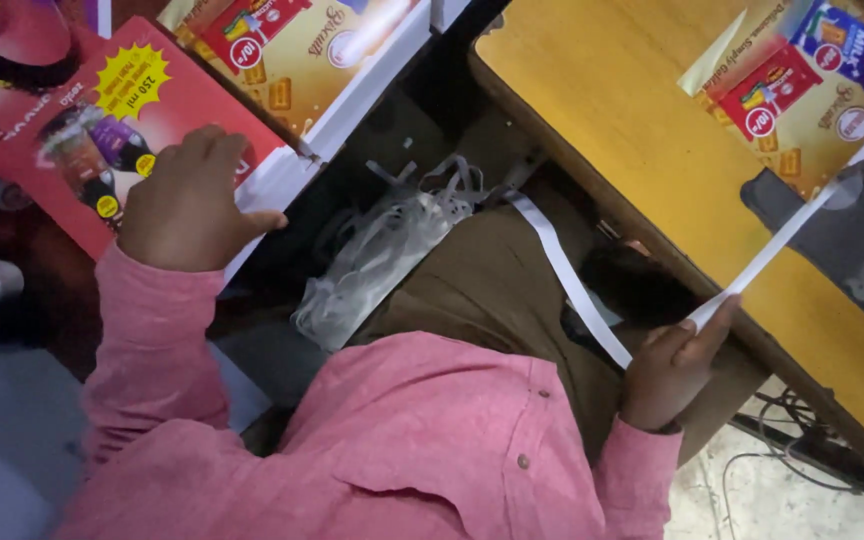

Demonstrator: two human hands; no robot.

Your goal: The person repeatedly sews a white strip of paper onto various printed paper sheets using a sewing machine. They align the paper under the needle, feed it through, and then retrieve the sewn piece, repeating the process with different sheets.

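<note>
My left hand (187,200) rests on top of a stack of printed sheets with a red cover (62,130), its fingers curled over the stack's white edge. My right hand (674,365) pinches a long white paper strip (787,235) that runs up and right across the yellow wooden table (612,110). A second white strip (562,275) trails from that hand back over my brown trousers. I wear a pink shirt.
A second stack with a yellow printed cover (302,50) lies beside the red one. Another yellow printed sheet (802,90) sits on the table. A heap of white paper trimmings (382,250) lies between the stacks and my lap. Cables (782,440) run on the floor at right.
</note>
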